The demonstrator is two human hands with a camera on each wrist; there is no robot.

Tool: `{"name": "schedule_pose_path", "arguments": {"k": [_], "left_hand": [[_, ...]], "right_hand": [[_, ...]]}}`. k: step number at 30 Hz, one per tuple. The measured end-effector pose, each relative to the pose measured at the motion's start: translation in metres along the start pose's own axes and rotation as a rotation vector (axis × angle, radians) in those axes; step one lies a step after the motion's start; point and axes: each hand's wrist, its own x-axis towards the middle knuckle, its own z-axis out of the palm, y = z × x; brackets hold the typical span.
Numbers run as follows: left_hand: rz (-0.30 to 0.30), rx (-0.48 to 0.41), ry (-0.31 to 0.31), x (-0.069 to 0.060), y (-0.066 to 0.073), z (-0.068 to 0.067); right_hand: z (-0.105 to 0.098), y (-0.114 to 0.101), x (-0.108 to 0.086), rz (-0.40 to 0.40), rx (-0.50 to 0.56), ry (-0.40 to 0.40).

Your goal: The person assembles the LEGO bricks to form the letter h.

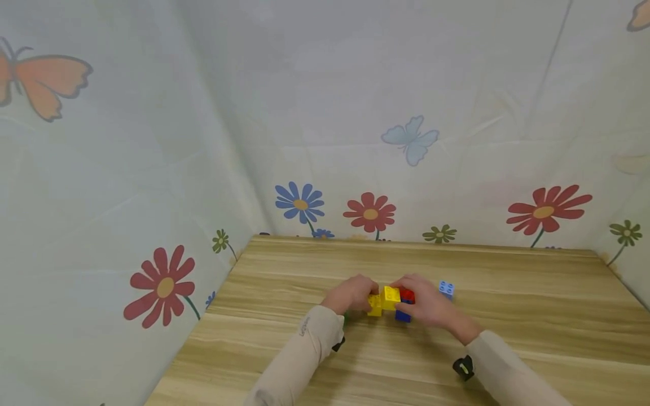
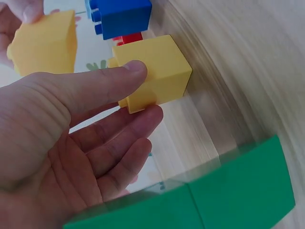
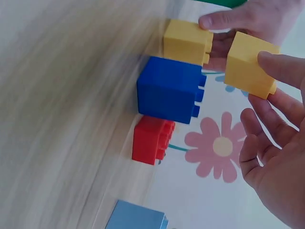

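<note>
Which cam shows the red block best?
Right wrist: the red block shows nearly whole there, studs included. Head shows only a small patch beside the right hand. Left wrist shows just a sliver past the dark blue block.

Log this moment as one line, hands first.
Left fingers: grip lower yellow block; right fingers: hold raised yellow block; nearby: navy block, red block

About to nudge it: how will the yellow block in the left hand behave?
The yellow block probably slides rather than rolls, given its flat faces. It's likely stiff, since it shows no dent where the left hand pinches it. Tipping looks unlikely, given its boxy shape.
</note>
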Motion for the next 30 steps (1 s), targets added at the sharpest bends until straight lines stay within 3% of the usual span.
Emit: {"name": "schedule_pose_path", "arguments": {"k": [11,18,21,30], "left_hand": [[-0.021,-0.017,0.012,-0.008,0.013,0.006],[-0.017,-0.076,0.06,-0.013,0.017,0.022],[-0.013,-0.112,0.089,-0.017,0.017,0.028],[0.0,-0.356,0.134,-0.032,0.015,0.042]], "right_hand": [[-0.012,0.005,-0.005,0.035,0.074,0.031],[-0.013,0.01,-0.009,0.025,0.081,0.058],[-0.014,0.009,-0.011,0.022,0.094,0.056],[-0.015,0.001,-0.014,0.0,0.097,-0.002]]}}
